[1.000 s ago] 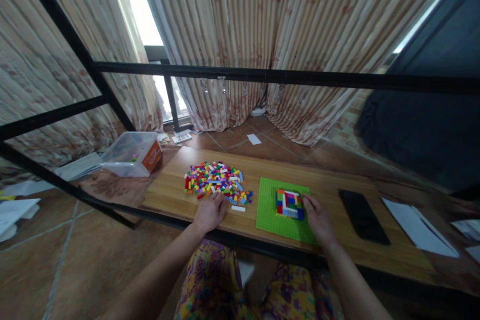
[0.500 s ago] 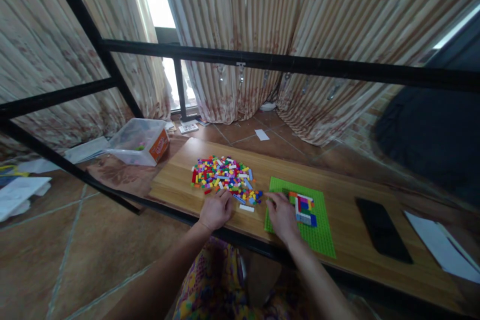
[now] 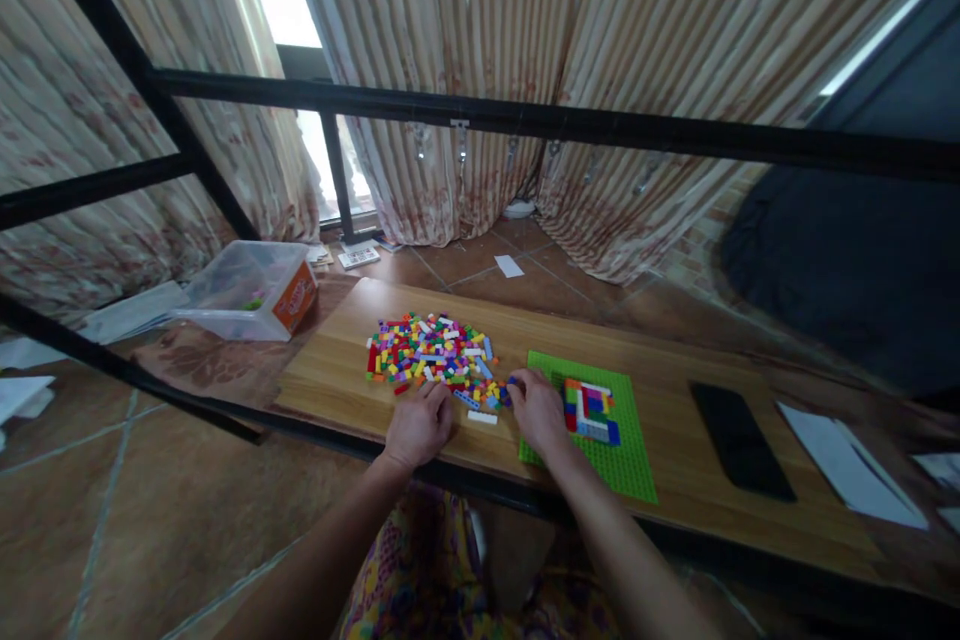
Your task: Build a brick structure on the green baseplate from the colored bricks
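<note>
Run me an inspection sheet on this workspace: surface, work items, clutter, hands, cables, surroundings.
Surface: wooden tabletop.
Work items: toy-brick pile; white brick apart on the near side; green baseplate bearing multicoloured brick build.
Clutter: black phone-like slab right of baseplate; white paper beyond it.
Hands: left hand at pile's near edge; right hand at its right end; grips unclear.
Cables: nothing seen.
Surroundings: patterned curtains, tiled floor, clear plastic bin.

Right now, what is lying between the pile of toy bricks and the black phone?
In the head view, the green baseplate lies between brick pile and phone, bearing a multicoloured brick build; the right hand covers part of the baseplate's left edge.
</note>
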`<state>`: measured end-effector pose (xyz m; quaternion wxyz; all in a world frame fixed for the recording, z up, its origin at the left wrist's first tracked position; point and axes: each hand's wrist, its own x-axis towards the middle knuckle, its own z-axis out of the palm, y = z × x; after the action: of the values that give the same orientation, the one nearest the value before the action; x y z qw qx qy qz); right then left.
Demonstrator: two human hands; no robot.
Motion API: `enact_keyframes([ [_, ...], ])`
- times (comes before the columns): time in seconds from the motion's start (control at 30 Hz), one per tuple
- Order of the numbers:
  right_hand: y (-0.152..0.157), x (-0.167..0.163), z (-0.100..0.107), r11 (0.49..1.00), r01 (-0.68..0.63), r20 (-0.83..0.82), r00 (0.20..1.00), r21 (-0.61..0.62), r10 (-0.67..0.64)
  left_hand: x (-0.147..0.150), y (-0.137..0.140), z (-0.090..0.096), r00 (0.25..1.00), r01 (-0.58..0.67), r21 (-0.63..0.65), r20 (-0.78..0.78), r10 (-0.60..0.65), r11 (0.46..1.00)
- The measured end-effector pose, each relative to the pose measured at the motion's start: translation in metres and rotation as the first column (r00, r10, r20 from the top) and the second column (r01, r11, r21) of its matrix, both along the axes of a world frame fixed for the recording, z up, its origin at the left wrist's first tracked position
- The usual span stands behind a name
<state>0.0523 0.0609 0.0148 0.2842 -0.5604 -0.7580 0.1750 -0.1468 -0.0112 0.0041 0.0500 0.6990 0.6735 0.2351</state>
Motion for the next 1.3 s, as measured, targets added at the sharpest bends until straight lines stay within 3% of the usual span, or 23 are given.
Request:
enact_keyframes([
  [0.1, -0.01, 0.008, 0.007, 0.998, 0.033, -0.22, 0.974, -0.062, -0.046, 0.0, 0.001, 0.0, 1.0, -0.01, 0.01, -0.002, 0.01, 1.0],
  [0.27, -0.03, 0.043, 0.009, 0.981, 0.088, -0.543, 0.823, -0.172, -0.169, -0.002, 0.002, 0.001, 1.0, -0.001, 0.045, -0.014, 0.002, 0.999],
  [0.37, -0.038, 0.078, 0.0, 0.961, 0.163, -0.621, 0.736, -0.224, -0.27, -0.003, 0.003, 0.0, 1.0, 0.01, 0.061, -0.007, -0.01, 0.998],
  [0.47, -0.038, 0.116, -0.012, 0.93, 0.273, -0.614, 0.698, -0.247, -0.368, -0.005, 0.004, -0.002, 1.0, 0.024, 0.09, -0.009, -0.024, 0.996],
  [0.67, -0.018, 0.155, -0.014, 0.896, 0.422, -0.467, 0.769, -0.14, -0.435, -0.007, 0.007, -0.004, 0.999, 0.039, 0.139, -0.027, -0.036, 0.99],
  [0.8, -0.001, 0.153, -0.006, 0.918, 0.39, -0.334, 0.858, -0.071, -0.39, -0.008, 0.008, -0.004, 0.999, 0.044, 0.167, -0.022, -0.041, 0.985],
  [0.97, 0.011, 0.145, -0.002, 0.946, 0.314, -0.22, 0.92, -0.078, -0.324, -0.008, 0.009, -0.004, 0.998, 0.054, 0.188, -0.043, -0.047, 0.981],
  [1.3, 0.023, 0.149, 0.003, 0.962, 0.214, -0.199, 0.948, -0.17, -0.247, -0.007, 0.007, -0.004, 0.999, 0.036, 0.158, -0.034, -0.031, 0.987],
])
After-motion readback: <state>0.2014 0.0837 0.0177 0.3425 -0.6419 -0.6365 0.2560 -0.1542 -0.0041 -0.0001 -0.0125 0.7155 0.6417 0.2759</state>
